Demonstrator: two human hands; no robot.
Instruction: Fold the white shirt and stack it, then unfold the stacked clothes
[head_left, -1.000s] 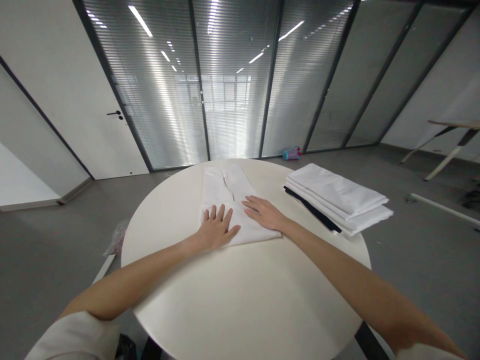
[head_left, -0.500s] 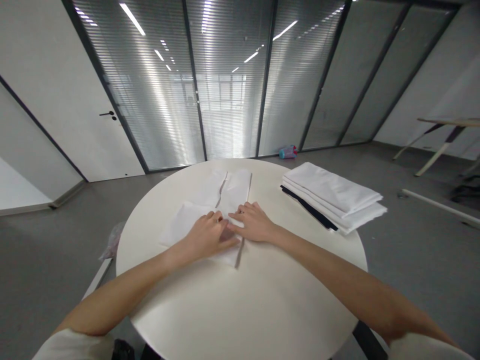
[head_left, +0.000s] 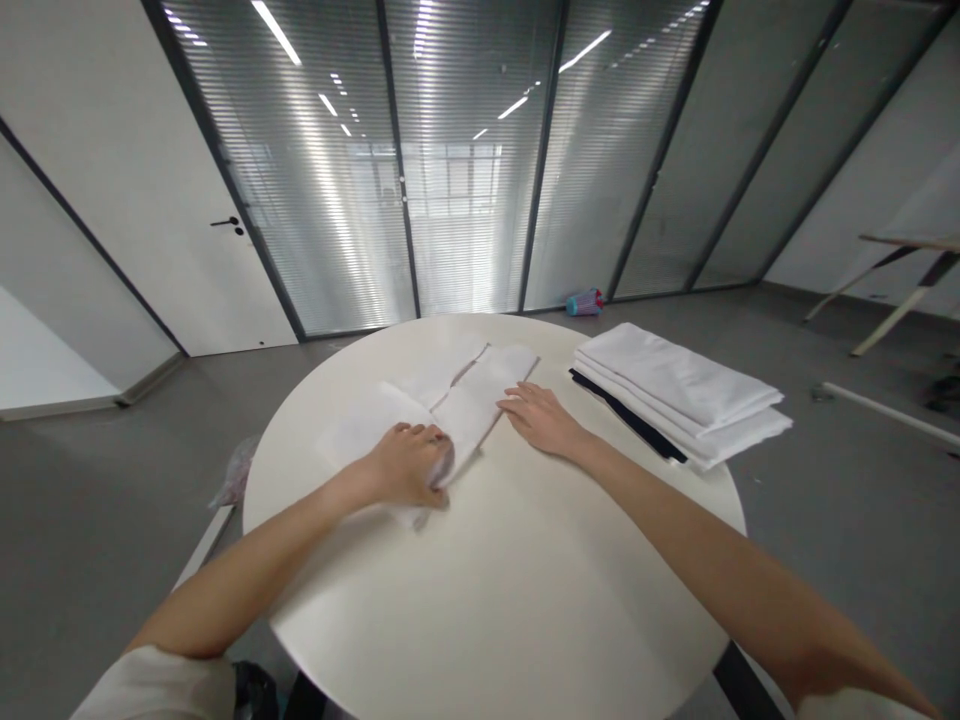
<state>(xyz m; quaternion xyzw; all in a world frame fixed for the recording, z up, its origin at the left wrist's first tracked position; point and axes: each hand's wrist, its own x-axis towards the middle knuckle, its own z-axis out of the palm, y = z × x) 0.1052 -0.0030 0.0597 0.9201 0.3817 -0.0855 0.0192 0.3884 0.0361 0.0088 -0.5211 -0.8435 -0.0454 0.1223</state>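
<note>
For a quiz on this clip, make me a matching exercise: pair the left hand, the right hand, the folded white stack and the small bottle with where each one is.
1. Left hand
2. Right hand
3. Folded white stack
4. Small blue and pink bottle

A. On the floor by the glass wall
B. Curled over the white cloth
C. On the round white table, with a dark cloth beneath it
D. Flat on the table beside the white cloth

1-B; 2-D; 3-C; 4-A

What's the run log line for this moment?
left hand gripping white cloth | right hand on table beside cloth | folded stack nearby
</note>
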